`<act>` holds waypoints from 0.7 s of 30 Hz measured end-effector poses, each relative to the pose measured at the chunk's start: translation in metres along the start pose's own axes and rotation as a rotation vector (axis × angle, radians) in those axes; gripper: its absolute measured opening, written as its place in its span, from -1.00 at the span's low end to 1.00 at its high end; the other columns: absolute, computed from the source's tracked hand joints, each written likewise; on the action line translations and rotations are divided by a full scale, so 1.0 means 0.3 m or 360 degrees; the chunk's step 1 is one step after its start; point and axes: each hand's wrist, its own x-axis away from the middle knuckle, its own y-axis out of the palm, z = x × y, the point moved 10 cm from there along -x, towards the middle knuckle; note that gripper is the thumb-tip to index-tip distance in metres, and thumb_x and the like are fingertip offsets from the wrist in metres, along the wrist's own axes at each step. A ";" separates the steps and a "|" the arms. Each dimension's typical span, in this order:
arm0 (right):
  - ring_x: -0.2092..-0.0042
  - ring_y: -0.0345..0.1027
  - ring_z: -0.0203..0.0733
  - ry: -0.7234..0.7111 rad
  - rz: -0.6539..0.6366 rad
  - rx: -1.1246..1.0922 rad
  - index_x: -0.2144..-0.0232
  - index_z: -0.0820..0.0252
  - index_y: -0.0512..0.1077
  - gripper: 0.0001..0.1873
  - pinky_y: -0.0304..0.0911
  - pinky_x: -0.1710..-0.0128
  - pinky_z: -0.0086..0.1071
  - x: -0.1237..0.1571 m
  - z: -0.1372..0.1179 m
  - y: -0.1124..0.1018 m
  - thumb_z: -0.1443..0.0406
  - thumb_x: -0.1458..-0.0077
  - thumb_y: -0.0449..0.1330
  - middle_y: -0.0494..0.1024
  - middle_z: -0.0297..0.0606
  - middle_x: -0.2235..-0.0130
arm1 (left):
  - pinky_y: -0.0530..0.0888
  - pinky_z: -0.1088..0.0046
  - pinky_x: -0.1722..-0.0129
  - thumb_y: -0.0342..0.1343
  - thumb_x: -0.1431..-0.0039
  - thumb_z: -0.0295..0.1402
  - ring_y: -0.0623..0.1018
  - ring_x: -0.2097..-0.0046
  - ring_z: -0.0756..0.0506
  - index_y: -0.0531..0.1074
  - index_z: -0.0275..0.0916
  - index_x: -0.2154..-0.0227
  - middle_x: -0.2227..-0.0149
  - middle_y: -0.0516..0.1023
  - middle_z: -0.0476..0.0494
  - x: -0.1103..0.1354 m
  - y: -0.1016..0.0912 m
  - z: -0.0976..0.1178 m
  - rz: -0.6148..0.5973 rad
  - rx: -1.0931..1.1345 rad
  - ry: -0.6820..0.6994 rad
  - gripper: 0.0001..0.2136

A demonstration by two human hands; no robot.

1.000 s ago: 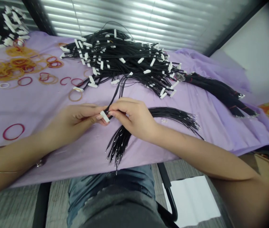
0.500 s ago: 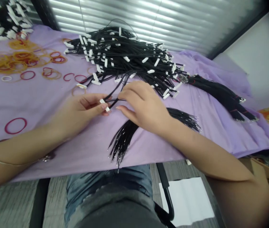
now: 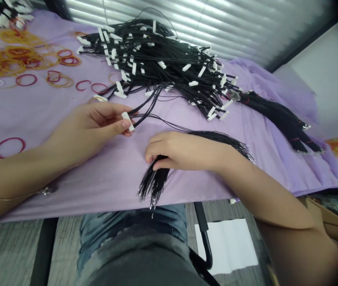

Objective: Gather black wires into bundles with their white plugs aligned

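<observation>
My left hand (image 3: 97, 123) pinches the white end piece (image 3: 127, 121) of a black cable between thumb and fingers. From that piece, black cable strands (image 3: 149, 105) loop up to the big pile, and thin black wires (image 3: 169, 123) trail right toward a bundle. The bundle of black wires (image 3: 154, 182) lies bent on the cloth, its silvery tips pointing at the near edge and to the right. Over the middle of this bundle is my right hand (image 3: 171, 151), fingers curled down and thumb closed around some of the wires; the fingertips are partly hidden.
A large pile of black cables with white ends (image 3: 163, 55) covers the back of the purple cloth (image 3: 82, 186). Tied black bundles (image 3: 276, 115) lie at right. Yellow and red rubber bands (image 3: 16, 59) are scattered at left. Window blinds (image 3: 231, 28) stand behind.
My right hand has moved down and toward me, from beside the left hand onto the wire bundle. Thin wires now run from the white piece to the bundle. The left hand keeps its pinch.
</observation>
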 end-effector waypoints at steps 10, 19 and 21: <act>0.21 0.31 -0.35 -0.0275 0.0404 -0.0418 0.30 0.31 0.42 -0.93 0.26 0.12 -0.46 0.040 -0.025 -0.087 0.44 -0.25 0.14 0.47 -0.28 0.26 | 0.44 0.62 0.22 0.21 -0.22 -0.26 0.53 0.31 0.04 0.57 -0.21 0.20 0.37 0.60 0.01 0.001 -0.011 -0.016 0.0007 -0.0049 0.0064 -0.82; 0.17 0.45 -0.39 -0.0336 0.0665 -0.0779 0.25 0.35 0.53 -0.90 0.32 0.10 -0.51 0.038 0.011 -0.117 0.44 -0.20 0.20 0.60 -0.23 0.21 | 0.43 0.59 0.25 0.22 -0.18 -0.25 0.52 0.34 0.02 0.59 -0.22 0.25 0.41 0.60 0.00 0.001 -0.010 -0.009 0.0017 0.0017 0.0103 -0.83; 0.22 0.43 -0.40 -0.0300 0.0654 -0.0797 0.28 0.36 0.52 -0.92 0.32 0.14 -0.52 0.035 0.016 -0.114 0.42 -0.19 0.22 0.58 -0.25 0.25 | 0.43 0.59 0.24 0.24 -0.18 -0.25 0.51 0.34 0.03 0.58 -0.22 0.25 0.41 0.60 0.01 0.002 -0.005 -0.012 -0.0010 0.0044 0.0069 -0.84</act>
